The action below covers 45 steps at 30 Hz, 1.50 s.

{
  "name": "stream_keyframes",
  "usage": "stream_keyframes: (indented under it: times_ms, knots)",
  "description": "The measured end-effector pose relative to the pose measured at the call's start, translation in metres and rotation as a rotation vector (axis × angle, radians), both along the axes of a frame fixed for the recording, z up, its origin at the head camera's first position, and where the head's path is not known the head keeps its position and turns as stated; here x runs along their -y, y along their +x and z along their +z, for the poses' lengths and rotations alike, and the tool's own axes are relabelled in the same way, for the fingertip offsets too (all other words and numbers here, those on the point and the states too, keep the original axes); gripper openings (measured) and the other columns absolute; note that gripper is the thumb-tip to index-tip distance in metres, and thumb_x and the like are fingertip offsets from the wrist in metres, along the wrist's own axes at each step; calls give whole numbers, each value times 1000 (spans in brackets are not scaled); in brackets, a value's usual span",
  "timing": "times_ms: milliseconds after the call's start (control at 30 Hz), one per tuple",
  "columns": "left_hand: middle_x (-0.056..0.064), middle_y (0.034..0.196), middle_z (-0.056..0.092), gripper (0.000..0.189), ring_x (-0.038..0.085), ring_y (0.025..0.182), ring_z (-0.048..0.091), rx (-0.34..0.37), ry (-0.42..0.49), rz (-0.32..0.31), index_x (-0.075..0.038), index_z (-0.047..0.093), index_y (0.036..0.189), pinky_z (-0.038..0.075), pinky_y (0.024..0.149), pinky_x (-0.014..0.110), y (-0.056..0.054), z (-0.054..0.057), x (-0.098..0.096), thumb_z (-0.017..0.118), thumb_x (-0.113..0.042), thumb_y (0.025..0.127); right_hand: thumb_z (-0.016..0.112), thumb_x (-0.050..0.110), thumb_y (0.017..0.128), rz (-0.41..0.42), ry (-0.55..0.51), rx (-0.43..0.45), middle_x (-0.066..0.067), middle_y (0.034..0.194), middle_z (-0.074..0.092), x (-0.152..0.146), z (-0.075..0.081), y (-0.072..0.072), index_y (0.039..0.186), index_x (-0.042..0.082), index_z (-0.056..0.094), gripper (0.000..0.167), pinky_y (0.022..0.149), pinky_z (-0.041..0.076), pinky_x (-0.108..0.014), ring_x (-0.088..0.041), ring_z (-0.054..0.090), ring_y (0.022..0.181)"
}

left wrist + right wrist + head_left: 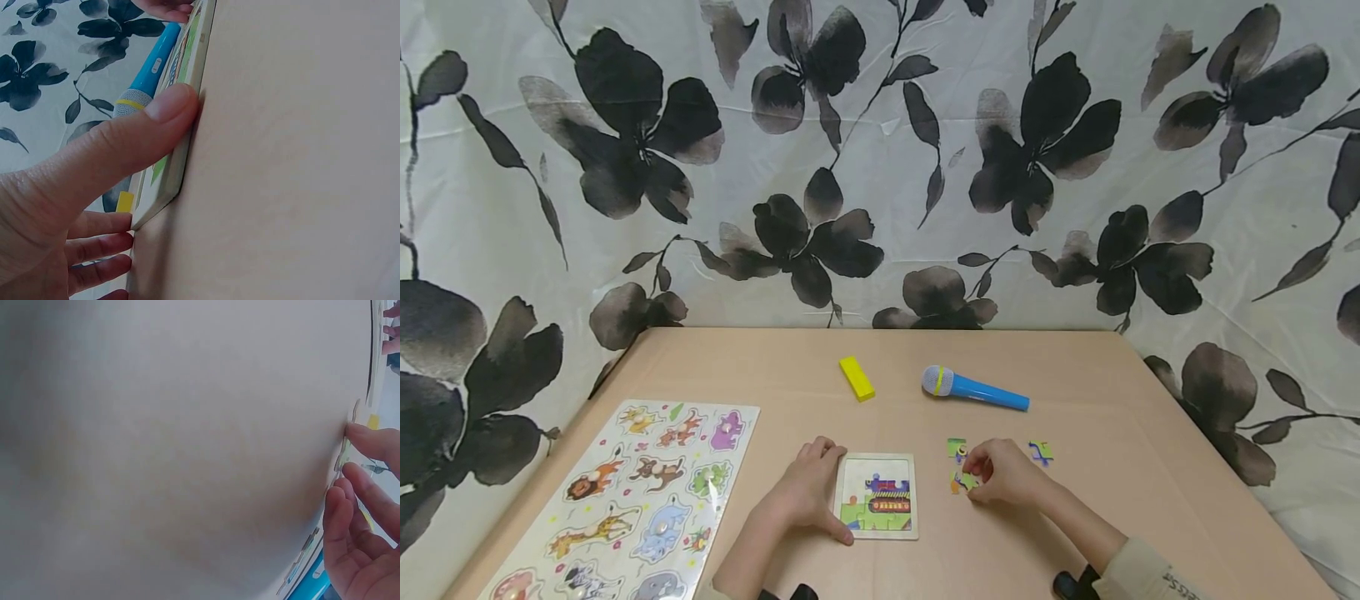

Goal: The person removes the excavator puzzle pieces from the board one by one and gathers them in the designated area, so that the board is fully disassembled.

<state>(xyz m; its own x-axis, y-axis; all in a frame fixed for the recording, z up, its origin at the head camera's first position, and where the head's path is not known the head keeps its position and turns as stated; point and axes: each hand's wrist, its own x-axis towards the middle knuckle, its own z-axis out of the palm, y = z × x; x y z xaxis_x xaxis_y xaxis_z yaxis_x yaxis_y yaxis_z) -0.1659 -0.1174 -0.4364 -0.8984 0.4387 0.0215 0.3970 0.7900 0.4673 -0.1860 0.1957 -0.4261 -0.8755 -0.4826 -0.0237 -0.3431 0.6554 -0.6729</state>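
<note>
A small square jigsaw puzzle in a pale frame [914,492] lies partly filled with a red and purple vehicle over green ground. My left hand [805,492] holds it at the left side, with the thumb [172,106] at the near edge and the other fingers by the far corner. To its right, my right hand [1011,475] pinches a yellow-green puzzle piece [958,483] between thumb and index finger, low over the table. One loose piece [957,448] lies just behind that one, and another piece [1041,452] is right of the hand.
A blue toy microphone [988,393] and a yellow block [857,379] lie farther back on the table [760,358]. At the left is a large animal sticker sheet [651,450]. Behind the table hangs a flowered cloth [917,167].
</note>
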Motion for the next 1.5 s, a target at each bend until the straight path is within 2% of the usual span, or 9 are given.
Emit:
stream_keyframes:
  times_ms: [233,667,800,967,1500]
  knots:
    - [14,117,44,114,28,103,41,1,2,1,8,45,125,42,92,46,0,0,0,88,-49,37,81,7,64,-41,7,33,-1,73,55,2,3,-2,83,3,65,25,52,44,-20,-13,48,62]
    - [14,117,44,114,27,103,41,1,6,2,8,45,125,42,92,45,0,0,0,88,-49,37,78,9,68,3,-26,13,-2,73,55,18,6,1,88,0,66,25,50,43,-20,-12,47,62]
    - [14,116,44,114,27,101,41,2,9,3,8,45,125,42,91,46,0,0,0,88,-49,37,79,10,68,18,-35,7,-2,73,55,27,8,1,89,0,66,26,50,42,-19,-10,48,61]
    - [14,116,44,114,27,101,42,0,13,7,8,46,125,42,90,46,0,-1,0,89,-49,36,79,11,69,18,-39,10,-1,75,55,41,9,1,90,2,67,26,52,42,-20,-15,49,65]
    - [13,115,44,113,27,101,41,10,20,15,7,46,125,43,90,46,0,0,0,89,-49,37,80,12,69,67,-78,92,-2,74,57,88,8,-1,93,2,67,30,52,40,-17,-12,47,63]
